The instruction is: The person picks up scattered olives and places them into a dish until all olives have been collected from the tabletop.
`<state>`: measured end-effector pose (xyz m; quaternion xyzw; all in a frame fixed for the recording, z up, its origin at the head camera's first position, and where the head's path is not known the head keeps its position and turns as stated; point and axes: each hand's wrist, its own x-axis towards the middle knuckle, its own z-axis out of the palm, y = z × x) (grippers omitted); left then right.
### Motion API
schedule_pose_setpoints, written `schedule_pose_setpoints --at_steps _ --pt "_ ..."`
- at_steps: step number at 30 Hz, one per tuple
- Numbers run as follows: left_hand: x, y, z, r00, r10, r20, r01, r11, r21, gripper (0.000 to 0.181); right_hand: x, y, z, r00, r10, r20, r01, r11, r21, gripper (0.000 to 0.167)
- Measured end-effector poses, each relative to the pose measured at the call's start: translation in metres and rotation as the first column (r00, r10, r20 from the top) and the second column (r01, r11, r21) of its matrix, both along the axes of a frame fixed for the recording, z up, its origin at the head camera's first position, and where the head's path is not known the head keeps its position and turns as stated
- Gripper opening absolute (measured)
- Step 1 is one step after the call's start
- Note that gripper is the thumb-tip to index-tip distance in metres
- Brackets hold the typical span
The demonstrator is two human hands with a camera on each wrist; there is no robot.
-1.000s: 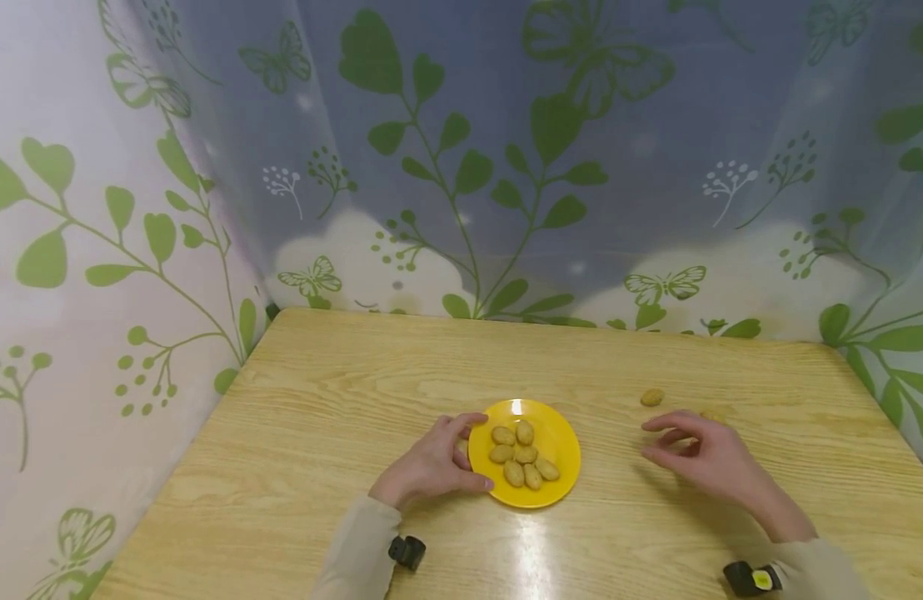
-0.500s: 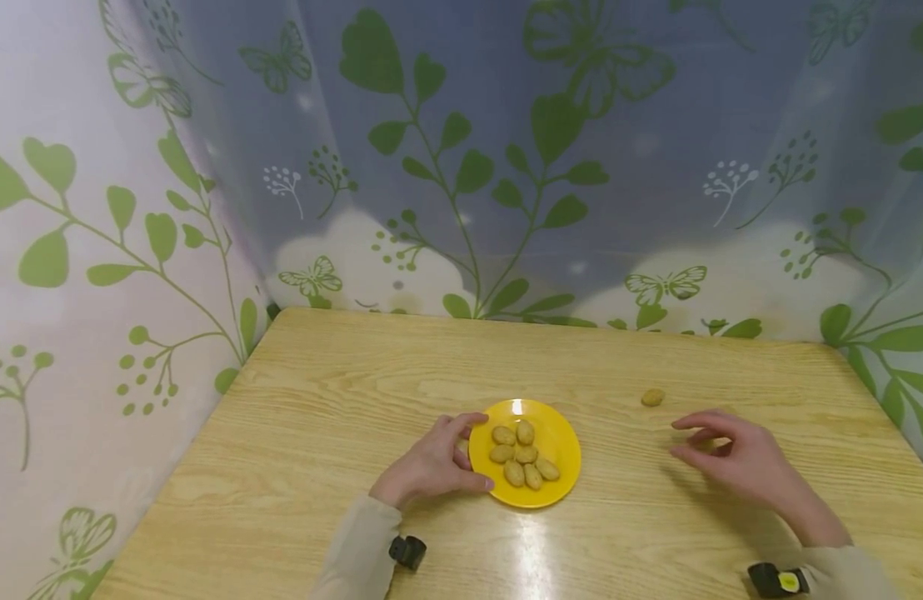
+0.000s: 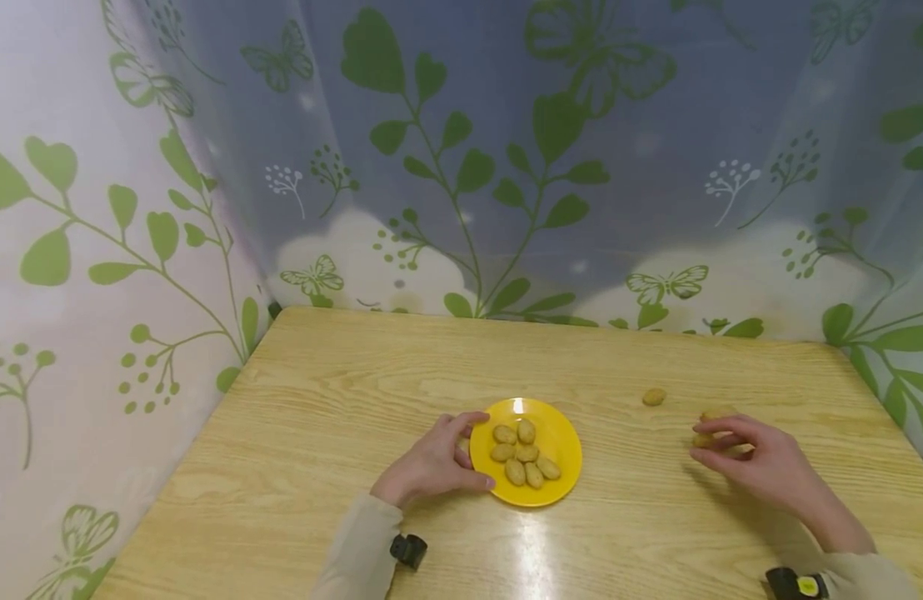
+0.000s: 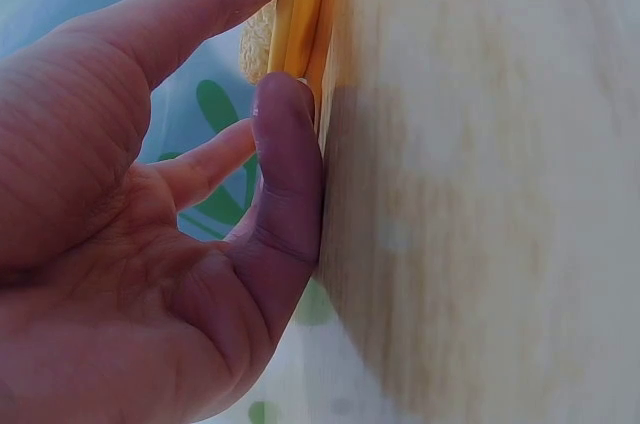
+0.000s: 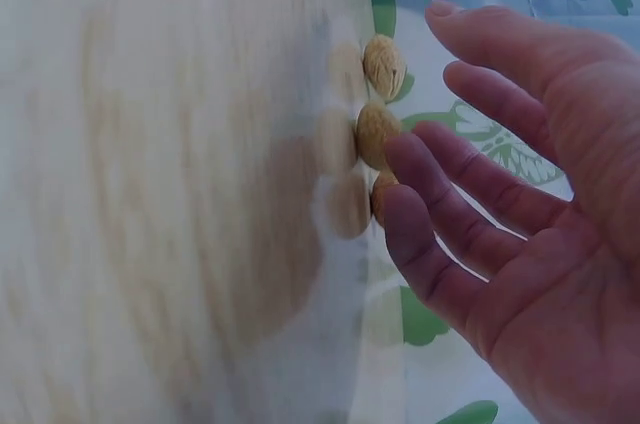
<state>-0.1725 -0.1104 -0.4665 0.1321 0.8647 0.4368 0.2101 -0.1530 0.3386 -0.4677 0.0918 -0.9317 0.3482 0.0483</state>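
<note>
Several tan nuts, one at the centre (image 3: 526,453), lie on a yellow plate (image 3: 566,467). My left hand (image 3: 435,462) grips the plate's left rim, thumb at the near side and a finger at the far side; in the left wrist view the thumb and fingers curl at the plate's edge (image 4: 300,19). At the right, my right hand (image 3: 769,467) is over the table, fingers parted around a nut (image 3: 703,439), with another nut (image 3: 720,412) partly hidden behind it. The right wrist view shows the fingers spread beside a nut (image 5: 376,134); contact cannot be told.
A separate nut (image 3: 654,397) lies on the wooden table (image 3: 341,375) between the plate and my right hand, farther back. Patterned cloth (image 3: 446,208) stands along the table's back edge and at the left.
My right hand has moved to the right, away from the plate, and the nut by its fingertips has come into view. The left hand and the plate have stayed in place.
</note>
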Motion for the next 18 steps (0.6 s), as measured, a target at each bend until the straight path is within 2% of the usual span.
schedule_pose_setpoints --at_steps 5,18 --pt "0.000 0.001 -0.001 1.000 0.000 -0.001 0.000 1.000 -0.002 0.086 0.000 0.006 -0.002 1.000 -0.015 -0.004 0.015 1.000 0.018 0.029" --pt "0.000 0.000 -0.001 1.000 -0.001 -0.010 0.001 1.000 -0.004 0.085 -0.006 0.016 -0.001 0.997 -0.014 0.074 0.007 0.995 0.100 0.028"
